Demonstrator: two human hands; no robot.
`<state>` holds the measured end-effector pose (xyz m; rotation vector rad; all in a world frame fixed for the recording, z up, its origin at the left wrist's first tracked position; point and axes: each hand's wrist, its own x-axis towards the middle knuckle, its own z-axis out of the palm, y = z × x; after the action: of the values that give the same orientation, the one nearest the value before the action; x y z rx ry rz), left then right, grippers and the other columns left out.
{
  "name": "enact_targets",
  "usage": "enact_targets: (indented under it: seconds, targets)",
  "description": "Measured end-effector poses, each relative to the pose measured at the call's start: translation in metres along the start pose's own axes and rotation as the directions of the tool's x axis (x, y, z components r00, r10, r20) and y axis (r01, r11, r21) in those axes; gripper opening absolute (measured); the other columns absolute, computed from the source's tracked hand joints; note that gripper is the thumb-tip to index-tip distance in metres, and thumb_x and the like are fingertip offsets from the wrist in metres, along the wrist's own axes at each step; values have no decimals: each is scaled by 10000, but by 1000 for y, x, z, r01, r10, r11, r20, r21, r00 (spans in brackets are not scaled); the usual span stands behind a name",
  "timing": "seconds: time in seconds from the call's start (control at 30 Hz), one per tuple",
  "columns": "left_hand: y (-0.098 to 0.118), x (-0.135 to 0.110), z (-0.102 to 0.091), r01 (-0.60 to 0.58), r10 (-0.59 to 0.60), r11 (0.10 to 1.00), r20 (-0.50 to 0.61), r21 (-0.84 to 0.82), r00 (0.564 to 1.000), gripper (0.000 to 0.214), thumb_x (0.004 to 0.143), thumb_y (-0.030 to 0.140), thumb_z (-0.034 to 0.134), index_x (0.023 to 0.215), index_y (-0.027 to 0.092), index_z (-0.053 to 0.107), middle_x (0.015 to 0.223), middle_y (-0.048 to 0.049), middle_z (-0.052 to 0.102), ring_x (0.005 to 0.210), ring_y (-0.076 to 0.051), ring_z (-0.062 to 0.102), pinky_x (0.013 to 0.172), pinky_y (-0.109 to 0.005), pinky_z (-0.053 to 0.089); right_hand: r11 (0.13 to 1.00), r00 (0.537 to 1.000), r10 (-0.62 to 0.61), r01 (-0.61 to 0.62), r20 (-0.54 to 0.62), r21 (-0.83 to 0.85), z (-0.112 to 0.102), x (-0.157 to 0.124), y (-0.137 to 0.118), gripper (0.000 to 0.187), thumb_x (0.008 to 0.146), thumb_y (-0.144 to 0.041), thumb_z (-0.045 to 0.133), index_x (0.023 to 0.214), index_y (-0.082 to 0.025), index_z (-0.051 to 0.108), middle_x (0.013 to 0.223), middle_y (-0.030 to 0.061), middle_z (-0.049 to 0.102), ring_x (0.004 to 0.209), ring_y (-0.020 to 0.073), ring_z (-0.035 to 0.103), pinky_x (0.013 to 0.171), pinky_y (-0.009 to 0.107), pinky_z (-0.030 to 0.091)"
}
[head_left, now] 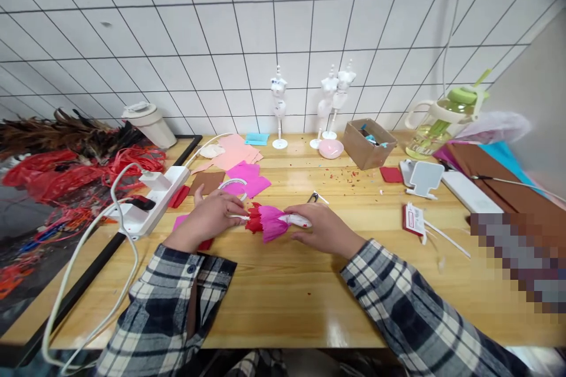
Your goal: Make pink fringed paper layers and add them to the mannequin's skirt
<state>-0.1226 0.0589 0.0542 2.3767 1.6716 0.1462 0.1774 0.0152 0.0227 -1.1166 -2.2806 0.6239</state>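
A small white mannequin (pixel 297 220) lies sideways between my hands, above the middle of the table. Round its lower body is a pink crepe paper skirt (pixel 273 224), with a jagged red paper layer (pixel 253 218) beyond the hem. My right hand (pixel 322 227) is closed round the mannequin's torso at the waist. On the other side, my left hand (pixel 212 217) pinches the thin white stand rod; the stand's white base ring (pixel 234 182) shows just past the fingers. Small black-handled scissors (pixel 313 197) lie behind my right hand, mostly hidden.
Pink paper sheets (pixel 248 179) and a white power strip (pixel 152 203) are left; mannequins (pixel 279 109), a pink bowl (pixel 331 148) and a cardboard box (pixel 368 144) stand by the wall. Right are a phone stand (pixel 425 178), a red-and-white packet (pixel 414 220) and a bottle (pixel 442 123).
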Motion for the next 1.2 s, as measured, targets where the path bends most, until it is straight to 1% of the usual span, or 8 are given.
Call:
enact_targets:
  seconds: [0.1,0.17,0.23,0.37,0.43,0.67,0.97,1.2]
  targets:
    - [6,-8,-11,27,-20,999,-186,34,982,410,721,368,688,1124,310,736,1211,-78,683,1187,-345,534,1103,-579,260,997,996,73,-72,-58,33,10,3,2,360,836,-279,691,1194,-246,667,1174,32,723,1052,210,664,898,334,474]
    - [16,-15,-23,-98,77,994,-359,-42,930,520,793,387,584,1297,271,628,1315,-75,610,1230,-308,506,1095,-507,331,993,990,104,-99,-94,56,15,5,3,311,856,-261,662,1165,-246,683,1138,22,736,1015,199,678,864,314,482]
    - [32,-19,-32,-214,130,968,-471,-129,873,449,868,412,511,1273,262,634,1288,-67,613,1217,-269,525,1067,-435,386,994,989,101,-95,-110,57,17,6,1,285,858,-268,659,1141,-249,695,1104,17,746,986,197,684,839,305,477]
    - [60,-15,-28,-366,296,920,-364,-141,883,323,831,494,635,985,228,736,1062,-66,700,1058,-250,606,985,-399,438,996,988,94,-92,-122,24,17,8,-4,262,840,-350,696,1081,-251,721,1032,20,764,928,210,690,815,319,451]
    - [65,-10,-20,-373,324,922,-322,-103,890,335,817,522,653,943,224,741,1018,-68,709,1027,-255,608,962,-413,437,994,986,109,-107,-129,22,17,8,-6,227,852,-372,687,1040,-255,735,994,18,772,908,208,690,831,332,433]
    - [57,-6,-8,-336,322,942,-215,-29,922,274,841,486,638,897,243,751,913,-34,729,924,-226,629,937,-418,412,990,985,129,-122,-113,65,19,6,-10,225,859,-376,690,1047,-256,716,1056,23,764,987,208,678,995,394,343]
    - [51,-6,-6,-375,351,924,-231,-70,907,193,835,387,649,861,219,740,887,-46,733,878,-219,632,863,-381,454,999,998,48,-47,-49,16,20,2,-10,303,837,-328,693,1133,-268,664,1138,35,739,1087,227,648,1123,486,184]
    - [56,-8,-6,-307,250,921,-240,-240,938,211,856,364,582,810,192,694,865,-58,712,871,-212,636,834,-347,469,999,998,39,-38,-56,11,18,2,-17,291,951,-439,537,1122,-244,670,1111,47,747,1047,215,661,1144,496,145]
